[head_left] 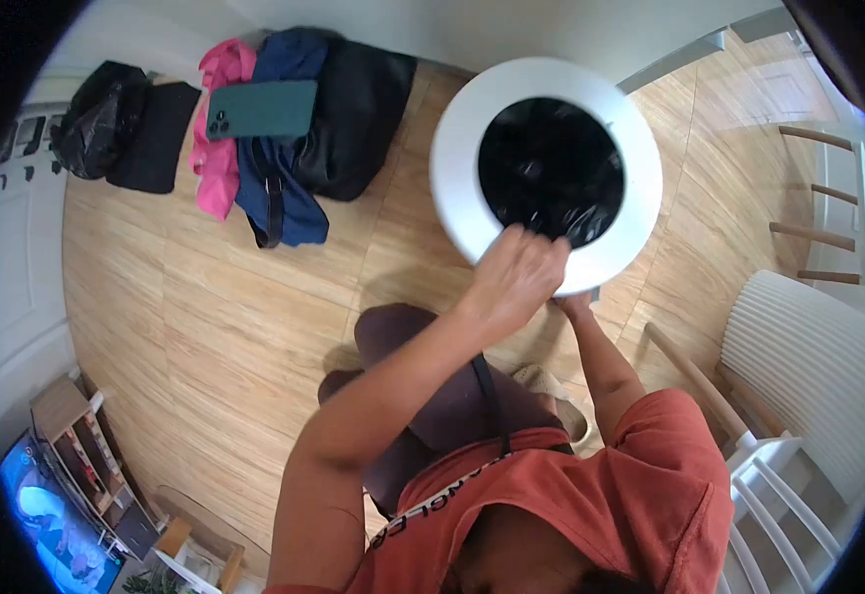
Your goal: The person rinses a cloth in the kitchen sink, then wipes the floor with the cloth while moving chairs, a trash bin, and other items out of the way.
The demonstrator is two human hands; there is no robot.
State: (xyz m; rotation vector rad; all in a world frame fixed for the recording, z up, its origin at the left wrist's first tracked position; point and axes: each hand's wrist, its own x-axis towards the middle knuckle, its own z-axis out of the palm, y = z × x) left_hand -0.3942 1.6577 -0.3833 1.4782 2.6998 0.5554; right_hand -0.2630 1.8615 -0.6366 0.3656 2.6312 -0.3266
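A round white bin (pixel 455 168) has a wide ring-shaped rim, and a shiny black bag (pixel 549 163) lines its dark opening. My left hand (pixel 521 265) reaches across the near side of the rim, its fingers curled down on the bag at the inner edge. Below the rim, on the near right outer side, is my right hand (pixel 575 301). The rim covers its fingers, so its grip is hidden.
Left of the bin lie a black bag (pixel 368 114), blue cloth (pixel 294 213), pink cloth (pixel 216 178) and a green phone (pixel 264 109). A white chair (pixel 769 515) and ribbed seat (pixel 809 366) stand right; a screen (pixel 56 525) and shelf (pixel 86 445) lower left.
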